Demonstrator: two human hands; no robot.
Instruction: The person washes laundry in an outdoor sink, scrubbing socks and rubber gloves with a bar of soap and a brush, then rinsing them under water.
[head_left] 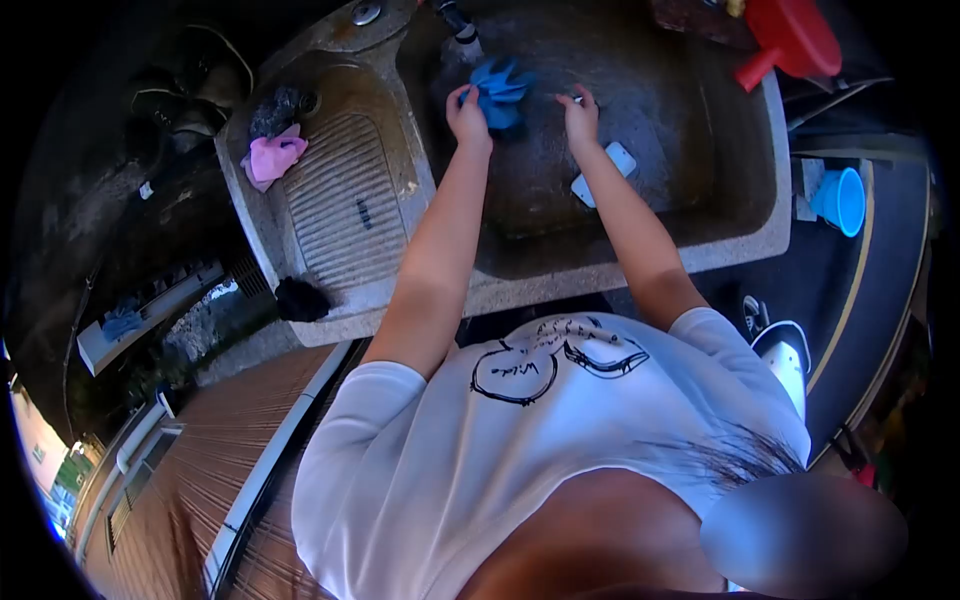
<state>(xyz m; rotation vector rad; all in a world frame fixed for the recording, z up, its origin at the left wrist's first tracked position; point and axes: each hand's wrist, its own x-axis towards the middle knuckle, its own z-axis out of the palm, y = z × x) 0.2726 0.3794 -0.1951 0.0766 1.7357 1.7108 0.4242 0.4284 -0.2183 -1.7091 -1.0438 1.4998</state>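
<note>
My left hand [468,118] is closed on the edge of a blue, folded thing [502,88], which fans out in several petal-like flaps below the tap [463,35]. Whether it is cloth or plastic I cannot tell. To its right, my right hand [581,118] hovers over the stone sink [740,225] with thumb and fingers pinched together. A tiny pale spot shows at those fingertips, too small to name. Under my right wrist lies a white, rounded rectangular object [603,175] in the basin, partly covered by the forearm.
A ribbed washboard [345,180] joins the basin on the left, with a pink cloth [273,156] and a dark bundle [300,299] on its rim. A red scoop-like container [795,40] sits at the back right corner. A light-blue bucket [838,200] stands beyond the right edge.
</note>
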